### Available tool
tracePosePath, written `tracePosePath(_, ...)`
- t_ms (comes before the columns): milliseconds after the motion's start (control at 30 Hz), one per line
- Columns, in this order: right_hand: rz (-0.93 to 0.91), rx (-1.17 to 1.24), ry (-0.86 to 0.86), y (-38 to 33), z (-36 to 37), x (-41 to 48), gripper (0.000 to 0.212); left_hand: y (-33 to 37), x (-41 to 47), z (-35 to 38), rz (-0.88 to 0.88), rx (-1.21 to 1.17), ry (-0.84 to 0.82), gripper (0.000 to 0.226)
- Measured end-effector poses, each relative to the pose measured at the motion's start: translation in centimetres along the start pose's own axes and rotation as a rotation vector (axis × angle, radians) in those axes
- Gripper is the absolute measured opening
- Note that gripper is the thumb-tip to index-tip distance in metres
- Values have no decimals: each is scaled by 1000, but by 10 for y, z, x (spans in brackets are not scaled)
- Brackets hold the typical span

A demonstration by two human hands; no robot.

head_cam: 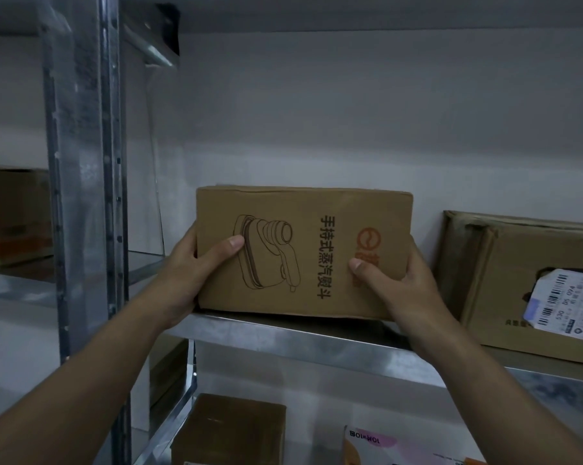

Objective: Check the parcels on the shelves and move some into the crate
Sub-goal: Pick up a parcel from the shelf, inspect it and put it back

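— Where's the box [317, 203]?
— At the shelf's [300, 337] front edge, left hand [186, 273] and right hand [397, 283] gripping its ends.
— Next?
— Likely lift it clear, read it; crate's out of view.

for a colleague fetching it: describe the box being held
On the metal shelf right of the upright post, the box stands at the front edge, gripped by the left hand and right hand. Unlike the labelled parcel to its right, it bears a line drawing of a handheld appliance and sideways black characters.
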State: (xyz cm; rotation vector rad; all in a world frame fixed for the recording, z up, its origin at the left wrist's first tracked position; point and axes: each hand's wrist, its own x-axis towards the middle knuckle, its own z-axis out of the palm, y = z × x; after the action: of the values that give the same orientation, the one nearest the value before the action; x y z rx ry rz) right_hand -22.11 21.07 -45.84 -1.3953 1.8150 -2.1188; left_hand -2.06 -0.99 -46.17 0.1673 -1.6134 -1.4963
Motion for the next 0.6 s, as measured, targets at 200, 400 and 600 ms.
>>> tracePosePath(200, 2, 42, -16, 0, 1, -1, 48, 1, 0, -2, -1, -8, 36, 82)
tracePosePath(400, 20, 82, -49, -1, 1, -3, 51, 1, -2, -2, -7, -12, 42, 62)
tracePosePath(600, 14, 31, -23, -4, 3, -3, 56, 0, 2, -3, -44, -22, 42, 90)
